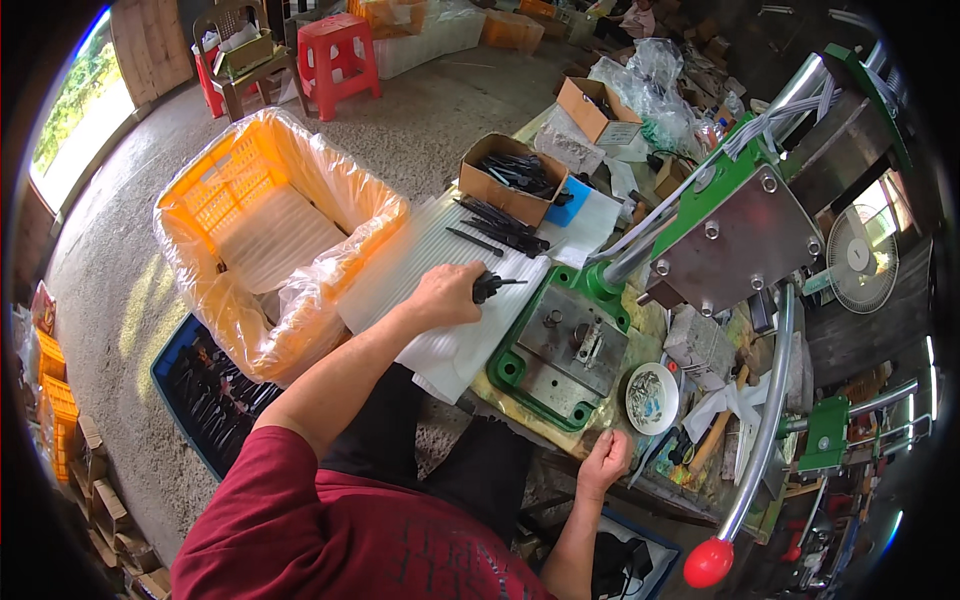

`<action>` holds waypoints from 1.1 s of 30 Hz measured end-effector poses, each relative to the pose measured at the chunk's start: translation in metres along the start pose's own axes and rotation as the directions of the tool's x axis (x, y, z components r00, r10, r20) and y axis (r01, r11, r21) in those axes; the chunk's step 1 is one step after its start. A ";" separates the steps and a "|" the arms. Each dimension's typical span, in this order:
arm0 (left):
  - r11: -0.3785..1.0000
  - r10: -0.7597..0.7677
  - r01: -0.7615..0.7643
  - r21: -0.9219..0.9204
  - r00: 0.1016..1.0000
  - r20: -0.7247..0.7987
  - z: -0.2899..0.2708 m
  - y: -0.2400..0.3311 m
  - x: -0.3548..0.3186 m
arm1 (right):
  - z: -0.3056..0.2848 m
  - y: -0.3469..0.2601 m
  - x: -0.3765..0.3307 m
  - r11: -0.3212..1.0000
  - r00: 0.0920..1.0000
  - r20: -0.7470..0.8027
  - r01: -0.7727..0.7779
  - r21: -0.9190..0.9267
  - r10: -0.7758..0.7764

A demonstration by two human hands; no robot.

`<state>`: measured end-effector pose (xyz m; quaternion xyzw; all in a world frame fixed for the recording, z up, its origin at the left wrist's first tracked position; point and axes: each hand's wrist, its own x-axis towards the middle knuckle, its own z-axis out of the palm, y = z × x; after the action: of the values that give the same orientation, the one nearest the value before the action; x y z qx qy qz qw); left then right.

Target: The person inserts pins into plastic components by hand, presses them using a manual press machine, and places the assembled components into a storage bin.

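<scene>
My left hand (pixel 450 294) is closed around a dark black part (pixel 490 287) with a thin rod sticking out to the right. It is above the white foam sheet (pixel 420 345), left of the green hand press's base plate (pixel 570 345). Beyond this hand, a pile of long black parts (pixel 505 226) lies on the sheet, with a single one (pixel 474 241) beside it. My right hand (pixel 605 460) is closed, fingers curled together, at the bench's front edge near a white bowl (pixel 651 398) of small metal pieces. Whatever its fingers hold is hidden.
The press's green head (pixel 735 230) overhangs the bench, and its lever with a red knob (pixel 708 562) reaches down at right. A cardboard box (pixel 512 178) of black parts stands behind the pile. At left are a plastic-lined yellow crate (pixel 280 235) and a blue bin (pixel 215 390).
</scene>
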<state>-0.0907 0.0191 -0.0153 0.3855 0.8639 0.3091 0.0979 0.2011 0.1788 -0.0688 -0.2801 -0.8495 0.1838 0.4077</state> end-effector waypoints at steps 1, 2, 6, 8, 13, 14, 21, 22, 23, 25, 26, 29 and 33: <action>0.999 -0.020 0.019 -0.038 1.000 -0.017 -0.001 -0.002 0.001 | -0.002 0.000 0.000 0.999 0.998 0.035 -0.044 0.006 0.043; 0.998 -0.033 0.032 -0.060 0.999 -0.015 -0.003 -0.004 0.002 | -0.002 0.001 -0.001 0.999 0.999 0.034 -0.041 0.005 0.041; 0.985 -0.017 0.006 -0.171 0.998 -0.065 -0.006 -0.008 0.002 | -0.003 -0.001 -0.002 0.943 0.970 -0.078 -0.204 0.263 0.231; 0.971 -0.008 -0.023 -0.237 0.992 -0.127 -0.009 -0.012 0.001 | -0.005 -0.018 0.001 0.897 0.952 -0.141 -0.196 0.396 0.270; 0.938 -0.111 0.057 -0.342 0.984 -0.140 -0.023 -0.012 -0.005 | -0.008 -0.082 0.025 0.939 0.998 -0.035 0.053 0.340 -0.043; 0.927 -0.118 0.038 -0.374 0.974 -0.196 -0.023 -0.014 -0.005 | -0.005 -0.093 0.029 0.924 0.997 0.001 0.073 0.376 -0.079; 0.808 -0.206 -0.029 -0.588 0.922 -0.328 -0.011 -0.041 -0.001 | 0.064 -0.156 0.069 0.797 0.819 0.273 0.323 0.510 -0.506; 0.808 -0.208 -0.028 -0.589 0.921 -0.329 -0.010 -0.042 -0.001 | 0.080 -0.160 0.070 0.797 0.817 0.274 0.322 0.511 -0.507; 0.748 -0.230 -0.062 -0.661 0.910 -0.345 -0.010 -0.039 -0.002 | 0.094 -0.163 0.070 0.792 0.750 0.336 0.393 0.467 -0.570; 0.681 -0.255 -0.099 -0.726 0.897 -0.362 -0.011 -0.039 -0.004 | 0.112 -0.162 0.063 0.775 0.672 0.399 0.465 0.427 -0.623; 0.638 -0.281 -0.118 -0.761 0.884 -0.373 -0.012 -0.040 -0.004 | 0.118 -0.159 0.058 0.788 0.634 0.469 0.477 0.389 -0.615; 0.520 -0.350 -0.163 -0.839 0.855 -0.383 -0.019 -0.041 -0.008 | 0.120 -0.157 0.049 0.787 0.583 0.541 0.537 0.302 -0.606; 0.403 -0.391 -0.212 -0.890 0.839 -0.377 -0.030 -0.040 -0.008 | 0.121 -0.156 0.051 0.793 0.581 0.547 0.514 0.326 -0.602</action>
<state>-0.1216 -0.0211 -0.0163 0.1167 0.5638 0.8151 0.0644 0.0277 0.0798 -0.0275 0.1071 -0.9646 0.1838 0.1559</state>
